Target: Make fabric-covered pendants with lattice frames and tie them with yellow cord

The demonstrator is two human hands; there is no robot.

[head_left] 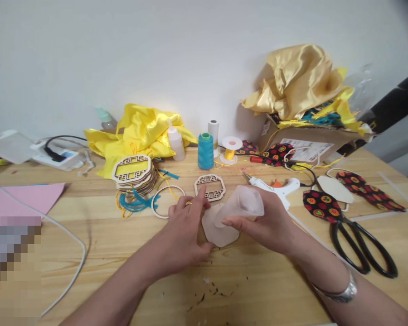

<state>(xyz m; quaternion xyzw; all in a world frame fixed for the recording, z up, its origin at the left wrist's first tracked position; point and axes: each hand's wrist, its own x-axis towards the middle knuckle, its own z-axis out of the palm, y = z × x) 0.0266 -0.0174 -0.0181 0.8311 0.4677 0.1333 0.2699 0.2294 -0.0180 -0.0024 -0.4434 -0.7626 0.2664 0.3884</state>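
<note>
While your right hand (272, 226) clamps the translucent bottle (243, 203) over the pale plate (221, 234), the bottle's long axis slants down-left, base raised. Your left hand (189, 222), thumb and fingers apart, borders the plate.

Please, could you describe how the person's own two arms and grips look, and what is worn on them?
Both forearms are without sleeves as far as they show. The left grip, an ungloved hand, wears a thin gold-coloured metal ring on one finger. The right grip is also ungloved; a wide, shiny silver-coloured metal bracelet circles that forearm.
</note>
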